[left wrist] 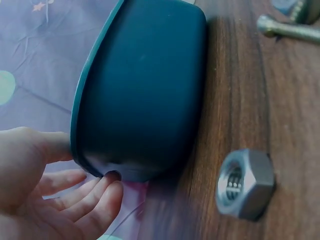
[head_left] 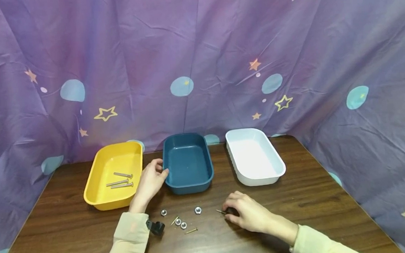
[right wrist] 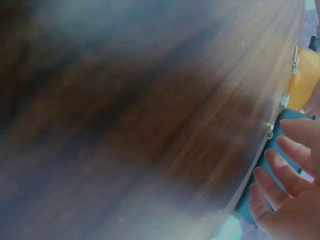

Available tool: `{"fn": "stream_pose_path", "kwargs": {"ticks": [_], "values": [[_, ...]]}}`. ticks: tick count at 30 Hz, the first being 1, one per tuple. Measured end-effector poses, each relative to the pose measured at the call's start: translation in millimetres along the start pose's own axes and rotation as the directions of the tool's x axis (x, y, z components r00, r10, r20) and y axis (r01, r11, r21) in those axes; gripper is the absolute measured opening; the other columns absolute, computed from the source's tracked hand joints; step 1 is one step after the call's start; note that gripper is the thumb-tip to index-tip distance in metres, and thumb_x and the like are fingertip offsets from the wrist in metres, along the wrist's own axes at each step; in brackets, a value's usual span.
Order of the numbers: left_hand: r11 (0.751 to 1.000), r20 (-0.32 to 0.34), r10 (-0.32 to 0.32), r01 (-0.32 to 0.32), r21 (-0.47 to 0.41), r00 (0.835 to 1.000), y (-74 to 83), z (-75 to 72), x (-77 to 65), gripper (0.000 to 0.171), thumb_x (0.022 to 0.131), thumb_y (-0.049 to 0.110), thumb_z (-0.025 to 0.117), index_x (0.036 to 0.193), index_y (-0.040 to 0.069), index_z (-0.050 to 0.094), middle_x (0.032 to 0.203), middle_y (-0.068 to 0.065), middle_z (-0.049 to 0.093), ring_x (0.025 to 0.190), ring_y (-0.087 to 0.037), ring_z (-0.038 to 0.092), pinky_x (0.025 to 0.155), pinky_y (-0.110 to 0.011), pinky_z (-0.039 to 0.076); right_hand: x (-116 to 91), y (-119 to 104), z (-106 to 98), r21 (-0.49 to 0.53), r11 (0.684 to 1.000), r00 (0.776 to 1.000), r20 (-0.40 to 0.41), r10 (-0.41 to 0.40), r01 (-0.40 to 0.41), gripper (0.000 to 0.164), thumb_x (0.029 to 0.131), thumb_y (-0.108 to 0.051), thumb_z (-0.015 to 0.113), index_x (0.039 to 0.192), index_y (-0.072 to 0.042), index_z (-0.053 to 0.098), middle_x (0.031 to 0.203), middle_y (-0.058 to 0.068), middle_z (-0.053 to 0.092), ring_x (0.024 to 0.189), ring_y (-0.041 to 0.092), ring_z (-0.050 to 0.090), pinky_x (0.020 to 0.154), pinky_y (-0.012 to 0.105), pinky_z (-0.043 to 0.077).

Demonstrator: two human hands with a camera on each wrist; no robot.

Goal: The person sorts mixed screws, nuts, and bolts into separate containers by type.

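My left hand (head_left: 152, 179) grips the left rim of the blue tray (head_left: 189, 189), thumb at the rim and fingers against the outer wall. In the left wrist view, a large hex nut (left wrist: 246, 184) lies on the table near that tray. My right hand (head_left: 245, 213) is low over the table, in front of the white tray (head_left: 260, 180). Its fingers are loosely bent around a small screw (head_left: 220, 211). In the right wrist view the cross-slotted head of the screw (right wrist: 269, 133) shows just beyond the thumb and index fingertips, with a gap between them.
A yellow tray (head_left: 114, 205) at the left holds three long bolts (head_left: 122, 186). Between my hands lie several hex nuts (head_left: 198, 210) and two brass-coloured screws (head_left: 191, 230). A patterned purple curtain (head_left: 197, 56) hangs behind the wooden table (head_left: 61, 230).
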State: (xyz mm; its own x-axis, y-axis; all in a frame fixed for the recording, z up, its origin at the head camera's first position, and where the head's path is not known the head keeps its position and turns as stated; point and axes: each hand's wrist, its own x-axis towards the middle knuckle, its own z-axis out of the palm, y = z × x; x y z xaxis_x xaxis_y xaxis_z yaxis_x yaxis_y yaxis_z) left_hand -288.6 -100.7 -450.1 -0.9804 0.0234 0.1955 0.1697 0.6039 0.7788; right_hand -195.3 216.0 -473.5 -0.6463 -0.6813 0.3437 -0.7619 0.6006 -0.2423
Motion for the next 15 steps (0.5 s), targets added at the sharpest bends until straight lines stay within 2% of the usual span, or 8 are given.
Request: {"fn": "stream_pose_path", "kwargs": {"ticks": [7,15], "values": [[0.998,0.036,-0.048,0.049,-0.030,0.998,-1.9,0.6,5.4,0.051,0.089,0.013,0.069,0.134,-0.003,0.049,0.101,-0.016,0.061,0.086,-0.025,0.063,0.075,-0.039,0.051,1.6,-2.1,3.0,-0.010,1.000,1.000,0.016,0.003,-0.003,0.012,0.079,-0.014,0.077,0.089,-0.015,0.070,0.088,-0.008,0.061,0.084,0.008,0.053,0.072,0.026,0.047],[0.993,0.020,-0.070,0.072,-0.090,0.997,-6.0,4.2,8.4,0.047,0.087,0.013,0.071,0.126,-0.004,0.053,0.095,-0.013,0.061,0.086,-0.026,0.063,0.075,-0.039,0.050,4.2,-0.8,3.8,-0.040,0.999,0.999,0.024,0.021,-0.020,0.011,0.078,-0.013,0.078,0.086,-0.014,0.071,0.085,-0.008,0.060,0.080,0.009,0.052,0.070,0.027,0.046]]}}
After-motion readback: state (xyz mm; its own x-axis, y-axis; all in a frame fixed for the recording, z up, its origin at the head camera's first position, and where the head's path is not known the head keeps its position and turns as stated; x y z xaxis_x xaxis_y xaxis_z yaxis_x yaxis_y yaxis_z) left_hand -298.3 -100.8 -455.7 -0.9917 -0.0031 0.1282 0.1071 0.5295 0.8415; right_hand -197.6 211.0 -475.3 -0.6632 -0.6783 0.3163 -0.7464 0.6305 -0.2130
